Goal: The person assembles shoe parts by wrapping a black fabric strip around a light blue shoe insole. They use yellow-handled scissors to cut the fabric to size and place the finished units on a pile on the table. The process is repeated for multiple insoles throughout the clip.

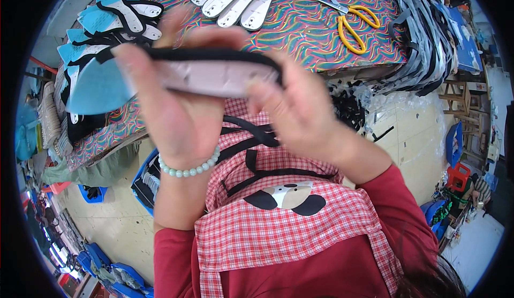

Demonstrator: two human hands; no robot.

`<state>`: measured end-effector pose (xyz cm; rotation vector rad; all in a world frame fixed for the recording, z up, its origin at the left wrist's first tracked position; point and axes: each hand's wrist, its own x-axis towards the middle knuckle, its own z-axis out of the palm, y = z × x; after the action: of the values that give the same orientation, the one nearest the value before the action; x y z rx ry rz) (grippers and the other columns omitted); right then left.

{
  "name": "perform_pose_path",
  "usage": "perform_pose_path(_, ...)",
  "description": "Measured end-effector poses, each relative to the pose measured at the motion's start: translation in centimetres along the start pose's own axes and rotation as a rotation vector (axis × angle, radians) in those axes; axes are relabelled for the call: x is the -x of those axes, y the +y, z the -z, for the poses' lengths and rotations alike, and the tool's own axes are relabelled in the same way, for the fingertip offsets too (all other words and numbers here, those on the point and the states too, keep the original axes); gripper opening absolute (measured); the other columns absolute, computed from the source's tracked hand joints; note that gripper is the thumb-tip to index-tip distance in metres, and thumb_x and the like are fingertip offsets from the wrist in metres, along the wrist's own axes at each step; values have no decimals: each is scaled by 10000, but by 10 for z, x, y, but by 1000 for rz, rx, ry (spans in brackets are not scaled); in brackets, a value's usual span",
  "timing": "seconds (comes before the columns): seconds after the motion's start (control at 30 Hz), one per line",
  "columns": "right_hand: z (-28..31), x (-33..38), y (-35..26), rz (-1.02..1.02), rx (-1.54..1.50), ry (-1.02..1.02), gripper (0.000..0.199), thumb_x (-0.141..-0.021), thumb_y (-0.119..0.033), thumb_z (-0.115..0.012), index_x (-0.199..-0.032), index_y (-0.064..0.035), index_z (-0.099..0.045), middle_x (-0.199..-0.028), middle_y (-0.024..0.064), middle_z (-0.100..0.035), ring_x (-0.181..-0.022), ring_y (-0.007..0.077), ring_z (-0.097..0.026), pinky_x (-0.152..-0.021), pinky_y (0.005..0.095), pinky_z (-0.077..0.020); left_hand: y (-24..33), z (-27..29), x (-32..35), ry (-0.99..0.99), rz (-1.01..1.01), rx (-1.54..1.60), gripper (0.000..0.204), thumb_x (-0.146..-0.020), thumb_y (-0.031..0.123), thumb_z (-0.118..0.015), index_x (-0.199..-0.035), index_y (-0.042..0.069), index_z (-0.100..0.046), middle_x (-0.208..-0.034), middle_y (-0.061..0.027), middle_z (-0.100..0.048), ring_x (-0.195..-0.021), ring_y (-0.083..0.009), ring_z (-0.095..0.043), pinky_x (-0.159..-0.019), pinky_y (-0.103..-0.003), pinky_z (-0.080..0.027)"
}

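Observation:
In front of my chest I hold an insole [214, 77], pale pinkish white with a light blue end. A black edging strip [209, 55] runs along its far side and bends round the right end. My left hand [174, 110] grips it near the blue part, thumb on the face and fingers behind. At the other end my right hand [302, 105] pinches the insole and strip; motion blurs its fingers. Loose black strips [262, 172] lie across the red checked apron [278, 250] on my lap.
On the patterned tabletop [300, 35] lie several plain insoles [235, 1] and yellow-handled scissors [350, 22]. A pile of black-edged insoles [101, 30] is at left. Grey and black strips [428, 41] hang over the right edge. A blue bin [144, 183] stands beside my lap.

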<state>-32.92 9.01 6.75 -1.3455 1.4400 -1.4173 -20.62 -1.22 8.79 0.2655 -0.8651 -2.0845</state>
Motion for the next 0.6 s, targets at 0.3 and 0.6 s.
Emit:
perform_pose_path(0.3,75,-36,-63,426,827,-262,311,-860,-169,-626,-1121,-9,-571,-823,111,-633,-687,271,-628,-630,327,-492,58,9,-13,-518,-534,-1618,212,-776,74,-709,-964,-19,-683,-944,-102,-646,-983,-263,-569,-858,-348,-442)
perform_pose_path(0.6,54,-41,-39,185,-49,51,576,-866,-401,-650,-1248,17,-547,-787,-15,-510,-696,49,-462,-612,179,-363,22,2,17,-149,149,-842,186,-869,102,-660,-990,-40,-669,-819,-61,-690,-719,-102,-632,-645,-239,-504)
